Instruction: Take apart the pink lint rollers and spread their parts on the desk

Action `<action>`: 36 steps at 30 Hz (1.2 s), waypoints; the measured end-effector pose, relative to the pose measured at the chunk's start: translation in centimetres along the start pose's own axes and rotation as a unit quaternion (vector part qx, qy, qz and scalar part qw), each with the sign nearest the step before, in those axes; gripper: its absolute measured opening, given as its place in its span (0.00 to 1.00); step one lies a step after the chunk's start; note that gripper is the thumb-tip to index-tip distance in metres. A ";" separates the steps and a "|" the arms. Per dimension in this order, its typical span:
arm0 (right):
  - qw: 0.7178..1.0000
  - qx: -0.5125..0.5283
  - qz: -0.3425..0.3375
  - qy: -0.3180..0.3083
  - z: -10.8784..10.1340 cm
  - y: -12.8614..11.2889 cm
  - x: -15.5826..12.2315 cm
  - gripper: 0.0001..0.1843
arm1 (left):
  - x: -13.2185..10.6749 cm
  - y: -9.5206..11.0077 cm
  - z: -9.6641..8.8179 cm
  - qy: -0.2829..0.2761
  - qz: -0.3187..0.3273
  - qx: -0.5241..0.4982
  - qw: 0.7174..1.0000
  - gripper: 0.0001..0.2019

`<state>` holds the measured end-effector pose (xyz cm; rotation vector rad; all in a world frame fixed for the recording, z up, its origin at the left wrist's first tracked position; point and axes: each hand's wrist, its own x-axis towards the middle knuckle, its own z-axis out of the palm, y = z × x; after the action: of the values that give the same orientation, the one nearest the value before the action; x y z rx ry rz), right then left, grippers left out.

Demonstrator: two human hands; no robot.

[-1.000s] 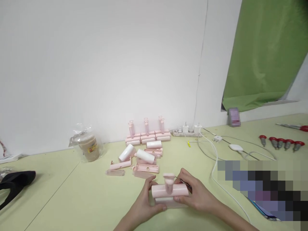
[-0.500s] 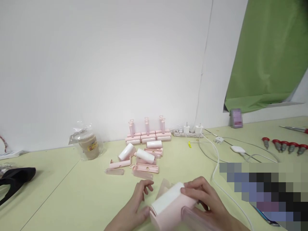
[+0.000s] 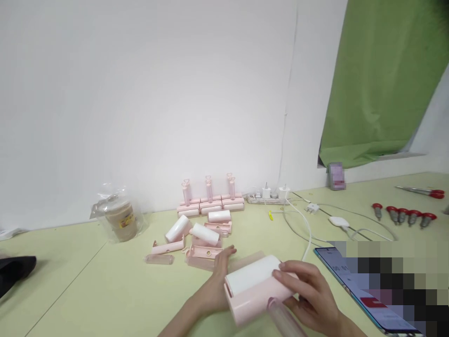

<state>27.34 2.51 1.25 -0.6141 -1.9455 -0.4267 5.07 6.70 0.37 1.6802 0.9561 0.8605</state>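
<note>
A pink lint roller with a white paper roll sits tilted in my right hand, its handle pointing down toward me. My left hand reaches behind the roller's left end, fingers on a clear pink cover lying behind it. Farther back lie loose white rolls and pink holder parts. A row of assembled pink rollers stands by the wall.
A phone lies to the right, next to white cables and a power strip. Red-handled tools and scissors sit far right. A bagged cup stands left, a black item at the left edge.
The roller was turned from handle-up to lying tilted with its white roll facing up. My left hand let go of its end and moved back behind it.
</note>
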 end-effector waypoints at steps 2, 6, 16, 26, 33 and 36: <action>1.000 -0.012 -0.014 -0.018 0.4 -0.2 -0.3 0.21 | 0.1 0.2 -0.3 0.037 0.027 -0.069 0.997 0.37; 0.991 0.029 -0.014 -0.129 1.5 -2.0 -0.1 0.17 | -2.3 0.6 -0.4 -0.126 -0.126 -0.314 0.933 0.32; 0.861 0.244 0.350 -0.278 0.3 -2.1 1.6 0.15 | -6.1 0.6 -0.4 -0.010 -0.137 -0.108 0.985 0.21; 0.896 0.117 0.253 -0.347 0.7 -4.5 2.0 0.09 | -6.1 1.3 0.5 0.091 -0.141 0.024 0.986 0.11; 0.947 0.004 0.153 -0.282 0.4 -4.3 1.5 0.11 | -6.3 1.7 1.0 0.081 -0.124 0.024 0.989 0.12; 0.945 -0.021 0.125 -0.302 0.1 -4.6 2.0 0.12 | -6.4 1.9 1.4 0.071 -0.128 0.010 0.989 0.13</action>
<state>23.82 -0.65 2.88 -1.1030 -2.3910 -0.1202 3.89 0.05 1.16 1.4870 1.2500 0.8072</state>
